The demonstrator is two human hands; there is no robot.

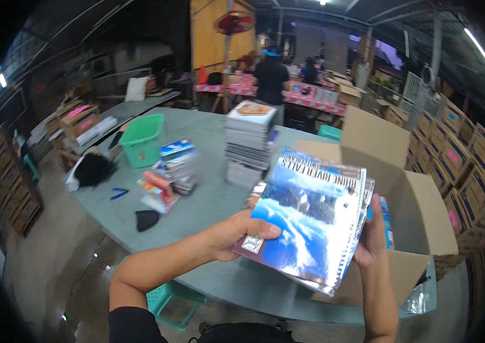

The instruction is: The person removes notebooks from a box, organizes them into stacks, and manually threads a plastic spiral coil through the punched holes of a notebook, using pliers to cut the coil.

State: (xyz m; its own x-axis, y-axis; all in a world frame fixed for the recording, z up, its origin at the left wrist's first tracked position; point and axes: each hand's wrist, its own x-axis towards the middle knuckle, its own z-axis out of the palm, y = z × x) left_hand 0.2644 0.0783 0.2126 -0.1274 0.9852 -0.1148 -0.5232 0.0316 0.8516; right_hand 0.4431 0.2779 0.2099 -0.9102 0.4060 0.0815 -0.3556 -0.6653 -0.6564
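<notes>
Between both hands I hold a small stack of glossy booklets (305, 217), tilted, with a blue waterfall photo on the top cover. My left hand (239, 234) grips their left edge, thumb on the cover and fingers hidden beneath. At the right edge, my right hand (373, 234) is pressed against the stack, fingers upright and partly hidden behind it. Just beyond the right hand stands an open cardboard box (419, 211), its flaps spread; a blue-covered booklet (388, 223) shows inside it. A tall pile of similar booklets (248, 143) rises from the table ahead of the held ones.
The grey-green table (208, 134) also carries a green plastic basket (142, 140), a smaller booklet pile (178, 154), plastic packets (159, 191), blue-handled pliers (119, 193) and a black cloth (147, 219). A green stool (177, 303) stands below. Stacked cartons (454, 148) line the right; a person (271, 74) stands beyond.
</notes>
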